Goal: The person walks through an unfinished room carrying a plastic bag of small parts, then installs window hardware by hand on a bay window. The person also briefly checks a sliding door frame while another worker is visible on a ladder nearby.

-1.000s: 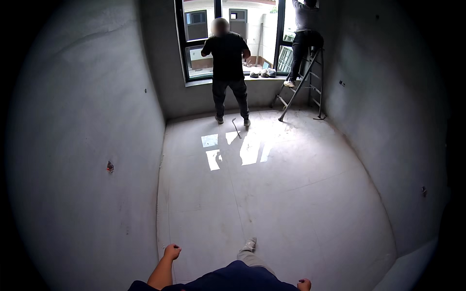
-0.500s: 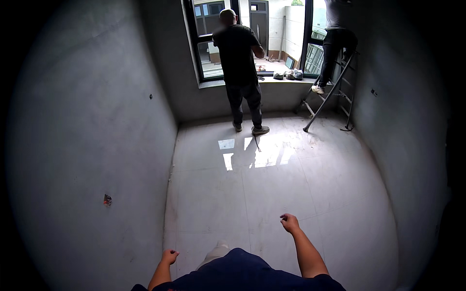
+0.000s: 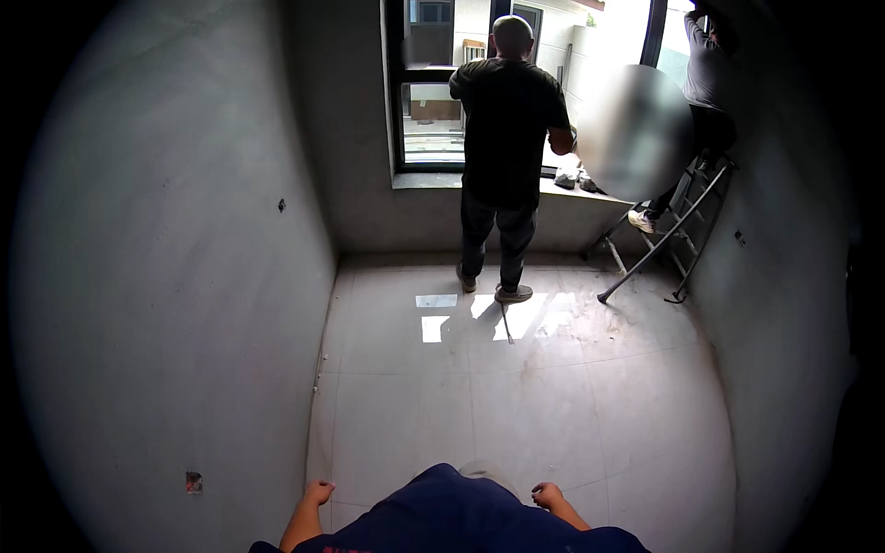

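Observation:
My left hand (image 3: 319,492) hangs low beside the left wall, its fingers loosely bent and nothing visible in them. On the other side of my dark blue shirt (image 3: 452,511), my right hand (image 3: 548,496) hangs over the tiled floor (image 3: 396,405). Its fingers are half curled, with a small gap by the thumb, and I see no object there. Neither hand touches anything. Part of a light-coloured leg or shoe (image 3: 489,473) shows just past my shirt.
A person in dark clothes (image 3: 512,138) stands facing the window (image 3: 431,166). Another person (image 3: 712,78) is up on a metal stepladder (image 3: 659,244) at the right. A thin bar (image 3: 508,324) lies behind the standing person's shoe. Bags (image 3: 567,177) sit on the sill. Grey walls (image 3: 184,276) flank the floor.
The window, people and ladder appear nearer and farther right in the view. My right hand has swung back toward my body; my left hand keeps about the same place.

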A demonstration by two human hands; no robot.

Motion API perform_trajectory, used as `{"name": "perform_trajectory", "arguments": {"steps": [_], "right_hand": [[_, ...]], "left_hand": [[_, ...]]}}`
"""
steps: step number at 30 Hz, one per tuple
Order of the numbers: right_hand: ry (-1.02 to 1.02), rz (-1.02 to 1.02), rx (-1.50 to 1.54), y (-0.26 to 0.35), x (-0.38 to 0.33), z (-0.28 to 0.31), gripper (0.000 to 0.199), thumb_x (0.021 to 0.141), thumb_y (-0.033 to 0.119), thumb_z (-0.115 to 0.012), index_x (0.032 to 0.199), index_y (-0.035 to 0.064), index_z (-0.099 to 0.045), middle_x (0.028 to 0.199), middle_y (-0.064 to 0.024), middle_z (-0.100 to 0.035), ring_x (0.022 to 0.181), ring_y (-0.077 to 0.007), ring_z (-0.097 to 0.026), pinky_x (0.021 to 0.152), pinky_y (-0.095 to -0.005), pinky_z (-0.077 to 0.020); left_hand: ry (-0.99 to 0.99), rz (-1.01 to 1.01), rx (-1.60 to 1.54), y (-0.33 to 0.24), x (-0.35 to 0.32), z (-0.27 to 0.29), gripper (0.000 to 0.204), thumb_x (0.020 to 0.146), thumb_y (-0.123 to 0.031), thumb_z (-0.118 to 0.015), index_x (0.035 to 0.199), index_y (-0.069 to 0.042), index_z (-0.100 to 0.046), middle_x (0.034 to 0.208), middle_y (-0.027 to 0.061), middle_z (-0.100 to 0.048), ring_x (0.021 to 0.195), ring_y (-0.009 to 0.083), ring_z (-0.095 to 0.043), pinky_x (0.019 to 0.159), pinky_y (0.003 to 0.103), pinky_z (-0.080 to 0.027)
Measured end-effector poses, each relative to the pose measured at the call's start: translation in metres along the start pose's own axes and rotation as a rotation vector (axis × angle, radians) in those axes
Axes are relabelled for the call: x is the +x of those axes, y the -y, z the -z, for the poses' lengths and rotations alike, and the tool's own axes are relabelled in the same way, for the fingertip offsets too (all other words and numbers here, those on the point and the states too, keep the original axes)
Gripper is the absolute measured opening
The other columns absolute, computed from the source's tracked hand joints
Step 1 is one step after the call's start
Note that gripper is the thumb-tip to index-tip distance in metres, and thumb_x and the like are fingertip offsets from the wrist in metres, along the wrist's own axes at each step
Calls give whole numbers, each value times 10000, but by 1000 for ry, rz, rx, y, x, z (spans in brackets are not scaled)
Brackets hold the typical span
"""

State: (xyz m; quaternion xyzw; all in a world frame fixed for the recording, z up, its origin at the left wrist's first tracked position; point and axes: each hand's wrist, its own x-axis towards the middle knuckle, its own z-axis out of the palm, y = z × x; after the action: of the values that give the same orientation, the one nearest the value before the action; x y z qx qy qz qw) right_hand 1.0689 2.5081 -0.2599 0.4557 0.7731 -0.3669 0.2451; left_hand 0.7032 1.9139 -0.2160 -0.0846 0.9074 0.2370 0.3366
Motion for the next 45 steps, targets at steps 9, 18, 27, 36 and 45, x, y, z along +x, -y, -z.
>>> {"name": "perform_trajectory", "arguments": {"steps": [9,18,27,36,45], "right_hand": [[34,-264,-5,82,125,62,322,725,118,-712,1035,171,-781,985,-133,-754,931,-275,-718,872,-369,-562],[-134,348,-72,476,435,227,351,741,132,-639,1071,150,-757,984,-132,-743,917,-295,-703,850,-379,-559],[-70,892,80,863,481,351,237,887,171,-686,1110,92,-701,937,-113,-748,865,-261,-718,788,-361,-555],[-228,666,58,936,579,410,181,933,219,-671,1007,60,-712,828,-83,-745,763,-194,-719,723,-331,-554],[-447,779,561,1107,678,599,159,961,139,-656,966,-15,-697,749,-73,-706,683,-113,-664,647,-264,-529]], "left_hand": [[-131,-79,-112,-186,172,126,378,865,-327,-738,1043,7,-729,1026,179,-738,955,300,-698,874,406,-535],[-189,-90,-139,-328,305,197,360,853,-302,-754,1024,13,-720,1013,179,-734,947,282,-696,856,388,-540],[-513,-261,-411,-493,492,291,231,905,-174,-690,1068,-13,-660,1051,115,-684,979,245,-655,882,390,-507],[-676,-836,-323,-856,637,486,248,931,-134,-646,1153,-26,-624,1353,138,-575,1249,315,-541,1075,431,-412],[-978,-1319,-205,-1132,674,616,381,954,-148,-629,1312,-41,-554,1517,161,-425,1394,352,-402,1146,476,-334]]}}
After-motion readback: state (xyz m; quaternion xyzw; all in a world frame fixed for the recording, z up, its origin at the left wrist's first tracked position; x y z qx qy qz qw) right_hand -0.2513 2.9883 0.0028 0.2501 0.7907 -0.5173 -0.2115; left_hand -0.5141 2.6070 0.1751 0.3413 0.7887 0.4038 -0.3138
